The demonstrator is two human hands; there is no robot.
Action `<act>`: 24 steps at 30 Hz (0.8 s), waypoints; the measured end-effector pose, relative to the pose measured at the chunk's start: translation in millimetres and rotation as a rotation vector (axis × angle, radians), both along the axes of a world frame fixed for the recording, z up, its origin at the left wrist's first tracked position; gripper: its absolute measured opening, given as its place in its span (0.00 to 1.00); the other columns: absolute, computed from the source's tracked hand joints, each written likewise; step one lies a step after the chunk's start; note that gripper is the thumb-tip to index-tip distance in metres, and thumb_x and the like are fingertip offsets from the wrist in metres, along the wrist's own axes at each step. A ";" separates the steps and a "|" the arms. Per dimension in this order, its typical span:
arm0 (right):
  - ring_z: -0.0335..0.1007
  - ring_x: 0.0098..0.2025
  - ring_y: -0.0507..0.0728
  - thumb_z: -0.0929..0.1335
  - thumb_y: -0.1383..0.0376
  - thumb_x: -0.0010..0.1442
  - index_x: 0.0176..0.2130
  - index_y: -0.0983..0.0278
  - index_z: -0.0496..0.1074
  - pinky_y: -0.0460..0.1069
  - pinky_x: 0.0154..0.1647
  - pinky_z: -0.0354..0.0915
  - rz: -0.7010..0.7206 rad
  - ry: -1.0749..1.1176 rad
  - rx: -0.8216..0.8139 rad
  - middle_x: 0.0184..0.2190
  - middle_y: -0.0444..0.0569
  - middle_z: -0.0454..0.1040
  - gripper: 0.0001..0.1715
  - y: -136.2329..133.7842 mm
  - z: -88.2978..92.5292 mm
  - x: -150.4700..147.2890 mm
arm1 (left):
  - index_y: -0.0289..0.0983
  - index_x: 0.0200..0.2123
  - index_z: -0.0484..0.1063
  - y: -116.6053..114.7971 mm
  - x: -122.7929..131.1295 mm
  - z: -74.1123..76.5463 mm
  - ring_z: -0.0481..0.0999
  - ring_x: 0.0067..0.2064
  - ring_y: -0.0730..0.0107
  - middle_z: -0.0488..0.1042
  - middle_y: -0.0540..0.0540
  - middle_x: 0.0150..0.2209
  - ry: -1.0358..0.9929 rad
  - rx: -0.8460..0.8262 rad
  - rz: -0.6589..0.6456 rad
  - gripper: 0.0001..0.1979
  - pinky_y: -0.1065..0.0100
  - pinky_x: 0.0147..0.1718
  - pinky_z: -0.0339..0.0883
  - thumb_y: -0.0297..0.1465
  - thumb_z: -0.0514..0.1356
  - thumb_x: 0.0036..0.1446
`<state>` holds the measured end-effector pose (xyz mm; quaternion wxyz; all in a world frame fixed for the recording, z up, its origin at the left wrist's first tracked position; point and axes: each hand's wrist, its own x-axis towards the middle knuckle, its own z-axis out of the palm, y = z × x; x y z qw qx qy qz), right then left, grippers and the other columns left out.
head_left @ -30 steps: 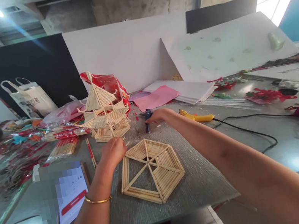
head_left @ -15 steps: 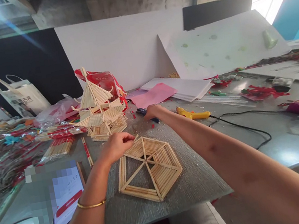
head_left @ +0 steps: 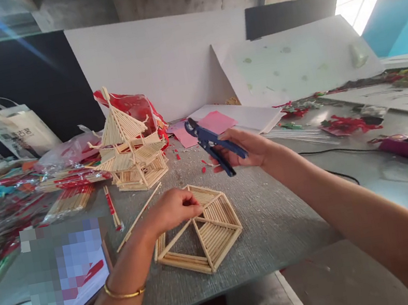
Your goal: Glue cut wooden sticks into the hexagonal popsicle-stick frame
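Observation:
My left hand (head_left: 176, 207) is closed in a pinch over the upper left part of a flat many-sided stick frame (head_left: 222, 233). Whatever lies between its fingertips is hidden. Thin wooden sticks fill several of the frame's wedges; others stand open. My right hand (head_left: 245, 148) holds blue hand cutters (head_left: 212, 140) above the table, beyond the frame, their handles spread and head pointing up and left. A single thin stick (head_left: 139, 219) lies slantwise on the table behind my left wrist. Farther back stands a tiered stick pagoda (head_left: 132, 149) with a pointed roof.
Left are a phone (head_left: 86, 278), a red-wrapped stick bundle (head_left: 112, 208) and packs of sticks (head_left: 72, 199). Pink paper (head_left: 218, 121) and white sheets (head_left: 257, 118) lie at the back. A black cord (head_left: 338, 151) runs right to a purple power strip (head_left: 404, 147). The table's front edge is close.
My right hand has lifted the cutters off the table and drawn them nearer, rightward. My left hand has moved right over the frame. The slanting stick now shows on the table.

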<state>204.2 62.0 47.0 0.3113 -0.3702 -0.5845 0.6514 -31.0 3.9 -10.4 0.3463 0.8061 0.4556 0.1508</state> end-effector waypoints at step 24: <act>0.68 0.34 0.54 0.64 0.74 0.44 0.35 0.67 0.65 0.56 0.45 0.66 -0.165 0.344 -0.102 0.32 0.50 0.71 0.14 -22.1 -33.1 -9.2 | 0.37 0.26 0.75 -18.0 17.8 9.6 0.68 0.27 0.73 0.74 0.50 0.24 0.219 0.036 0.015 0.09 0.71 0.27 0.55 0.34 0.56 0.46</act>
